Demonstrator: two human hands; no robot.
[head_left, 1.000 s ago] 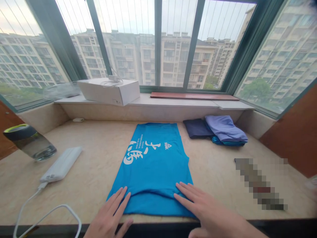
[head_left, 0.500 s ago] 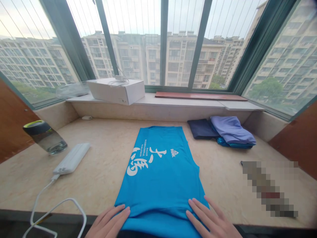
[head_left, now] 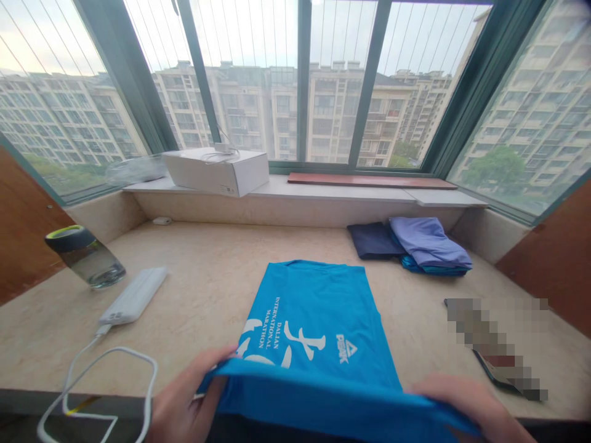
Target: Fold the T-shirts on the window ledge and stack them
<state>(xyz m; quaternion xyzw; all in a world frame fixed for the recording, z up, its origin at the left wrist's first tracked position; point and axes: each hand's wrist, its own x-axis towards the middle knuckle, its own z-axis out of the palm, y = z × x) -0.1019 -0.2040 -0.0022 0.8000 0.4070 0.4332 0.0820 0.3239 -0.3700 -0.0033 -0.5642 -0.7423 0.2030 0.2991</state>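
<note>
A blue shirt [head_left: 323,320] with white lettering lies on the stone counter, its near end lifted in a raised edge over the counter's front. My left hand [head_left: 196,391] pinches the left corner of that edge, thumb below and fingers on top. My right hand [head_left: 466,400] is closed around the right corner, slightly blurred, with its fingertips partly behind the cloth. Part of the white print is hidden under the raised edge. The far end of the shirt lies flat.
Folded clothes [head_left: 429,243] sit at the back right, beyond a pixelated dark object [head_left: 494,351]. On the left are a water bottle [head_left: 87,255] and a white power bank [head_left: 133,295] with a cable [head_left: 150,381] looping over the edge. A white box [head_left: 217,169] rests on the sill.
Both hands went from lying flat on the shirt to gripping its near corners and lifting them. The shirt has slid toward me, and the right hand has moved further right.
</note>
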